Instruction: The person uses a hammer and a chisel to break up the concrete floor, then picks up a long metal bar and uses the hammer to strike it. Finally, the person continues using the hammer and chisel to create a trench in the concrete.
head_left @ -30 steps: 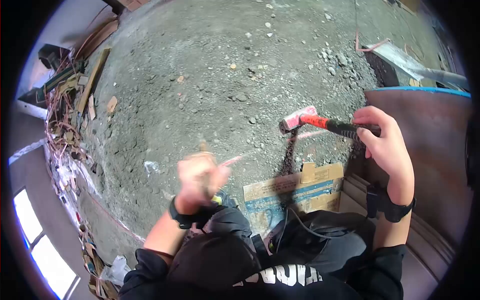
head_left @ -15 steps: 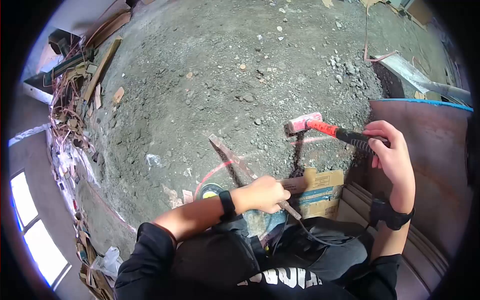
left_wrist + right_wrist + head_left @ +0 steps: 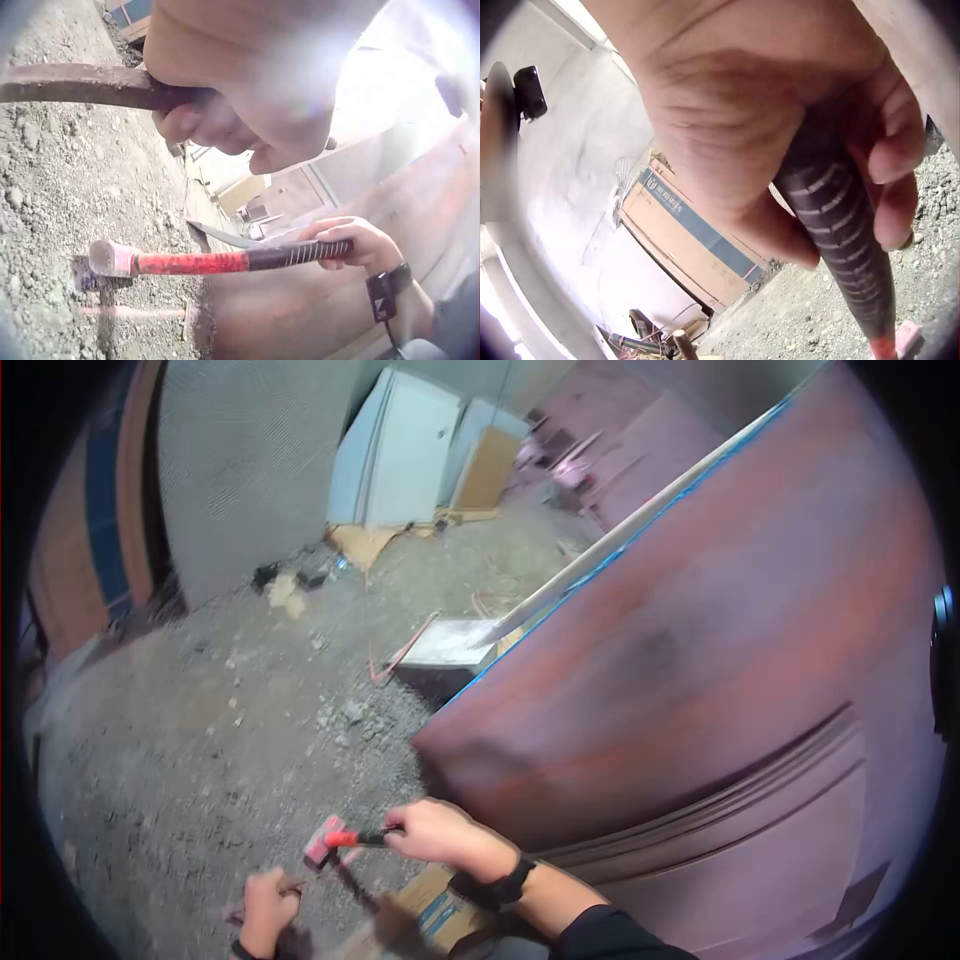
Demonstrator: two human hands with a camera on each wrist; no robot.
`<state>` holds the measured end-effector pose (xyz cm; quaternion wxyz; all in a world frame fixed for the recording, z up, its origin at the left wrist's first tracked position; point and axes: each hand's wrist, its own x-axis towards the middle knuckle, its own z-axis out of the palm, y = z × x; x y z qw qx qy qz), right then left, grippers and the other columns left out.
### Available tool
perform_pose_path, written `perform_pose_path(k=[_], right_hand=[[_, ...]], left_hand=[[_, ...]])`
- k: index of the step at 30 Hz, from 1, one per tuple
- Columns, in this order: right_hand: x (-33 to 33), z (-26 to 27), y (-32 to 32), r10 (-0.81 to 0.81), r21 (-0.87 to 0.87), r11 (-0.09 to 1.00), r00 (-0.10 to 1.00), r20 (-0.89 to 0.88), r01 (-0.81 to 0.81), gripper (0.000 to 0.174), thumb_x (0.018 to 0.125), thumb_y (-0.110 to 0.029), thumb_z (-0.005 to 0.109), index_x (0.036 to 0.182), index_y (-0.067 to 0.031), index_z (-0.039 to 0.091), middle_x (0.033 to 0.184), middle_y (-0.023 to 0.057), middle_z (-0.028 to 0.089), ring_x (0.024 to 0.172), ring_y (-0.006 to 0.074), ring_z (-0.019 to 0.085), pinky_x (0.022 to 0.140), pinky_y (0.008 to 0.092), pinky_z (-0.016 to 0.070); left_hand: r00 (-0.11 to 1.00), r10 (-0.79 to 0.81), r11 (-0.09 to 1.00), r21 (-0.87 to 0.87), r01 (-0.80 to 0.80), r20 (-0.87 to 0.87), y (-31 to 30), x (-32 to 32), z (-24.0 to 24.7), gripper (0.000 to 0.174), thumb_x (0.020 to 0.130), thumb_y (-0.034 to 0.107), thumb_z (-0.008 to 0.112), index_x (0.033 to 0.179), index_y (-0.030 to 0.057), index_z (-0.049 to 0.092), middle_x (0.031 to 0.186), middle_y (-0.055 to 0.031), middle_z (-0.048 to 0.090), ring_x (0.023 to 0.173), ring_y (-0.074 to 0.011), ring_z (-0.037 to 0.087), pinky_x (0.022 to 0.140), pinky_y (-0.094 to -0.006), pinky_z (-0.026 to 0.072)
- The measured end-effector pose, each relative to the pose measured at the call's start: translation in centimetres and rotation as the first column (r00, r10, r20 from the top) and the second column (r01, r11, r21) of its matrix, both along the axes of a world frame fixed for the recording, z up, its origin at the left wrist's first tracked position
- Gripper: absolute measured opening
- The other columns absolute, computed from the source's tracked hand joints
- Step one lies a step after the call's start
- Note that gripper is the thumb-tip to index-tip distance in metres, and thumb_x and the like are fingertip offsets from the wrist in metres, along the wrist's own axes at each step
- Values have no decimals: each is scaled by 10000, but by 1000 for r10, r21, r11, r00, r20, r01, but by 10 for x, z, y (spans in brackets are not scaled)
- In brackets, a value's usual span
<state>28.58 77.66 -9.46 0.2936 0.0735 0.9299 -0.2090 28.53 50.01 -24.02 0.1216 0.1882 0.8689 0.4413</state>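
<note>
My left hand [image 3: 268, 908], low in the head view, grips a rusty steel chisel [image 3: 75, 84]. In the left wrist view its flat bar reaches out to the left, and the fingers wrap round the shank. To the right of it, my right hand [image 3: 435, 832] holds a club hammer [image 3: 345, 839] by its black ridged grip [image 3: 840, 217]. Beyond the grip the handle turns red, ending in a worn, pinkish block head [image 3: 112, 259] close over the gravelly ground. The hammer and chisel are apart.
Rubble and loose gravel [image 3: 350, 725] cover the ground. A large reddish-brown panel [image 3: 640, 660] with a blue edge rises at the right, beside stacked boards [image 3: 730, 840]. Flattened cardboard [image 3: 430, 905] lies in front of me; pale panels [image 3: 410, 450] lean on the far wall.
The head view has swung up and to the right, bringing in the far wall and panels. My left hand has shifted the chisel about; the right has kept its hold on the hammer.
</note>
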Motion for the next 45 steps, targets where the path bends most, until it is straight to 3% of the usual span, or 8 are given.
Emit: perform_pose_path(k=[7,11,15,19,25,29,36,45], right_hand=[[18,-12,49,324,-24,946,945,49,-323,334,729,-227,649,959,3,575,873,187,612,840,360,592,724,411,471],[30,-54,28,70,-110,994,827,557,-9,345,791,-215,635,1004,30,519,727,94,594,609,163,573,574,308,463],[78,-109,5,-45,-424,486,506,861,764,302,791,-121,628,1032,-20,476,793,72,571,716,180,584,669,306,484],[84,-149,-35,-116,-400,-148,386,915,904,142,814,-80,573,931,-25,514,789,87,593,680,185,606,616,304,525],[41,-125,-3,-208,-392,-47,374,904,919,71,803,-61,530,810,9,532,676,62,566,532,121,534,521,238,478],[41,-96,-9,-372,-558,577,800,470,596,191,788,-89,558,919,25,481,663,64,563,556,129,565,522,254,467],[37,-110,-12,-296,-399,887,950,-100,234,284,777,-119,577,960,51,442,703,170,562,622,304,578,592,359,473],[81,-146,-31,-137,-248,953,977,163,175,406,770,-132,575,1024,106,365,813,317,575,808,464,575,751,476,473]], left_hand=[[991,-78,995,55,84,-110,-9,4,35,214,679,45,639,617,28,434,568,-169,437,519,-353,463,463,-371,360],[973,214,948,257,-187,-83,-76,6,31,310,803,63,590,565,44,392,520,-53,447,445,-153,400,462,-286,335],[890,398,616,654,-439,222,-121,-3,32,294,891,75,489,634,88,347,506,30,306,434,-99,258,474,-265,271],[830,500,487,711,-507,249,-136,-12,34,283,915,98,451,646,88,364,498,34,251,421,-72,236,451,-245,242],[795,567,453,724,-520,216,-140,-13,28,300,920,94,428,636,100,331,495,26,253,412,-72,225,433,-243,234],[809,563,485,727,-487,166,-131,-8,25,286,924,88,430,660,100,321,498,29,258,418,-71,224,437,-244,230],[868,470,545,722,-427,158,-115,-1,24,274,914,74,447,671,95,323,511,24,276,443,-79,244,458,-258,240],[895,411,607,680,-411,175,-107,-5,22,266,931,106,441,685,101,338,537,29,268,473,-77,248,487,-256,245]])
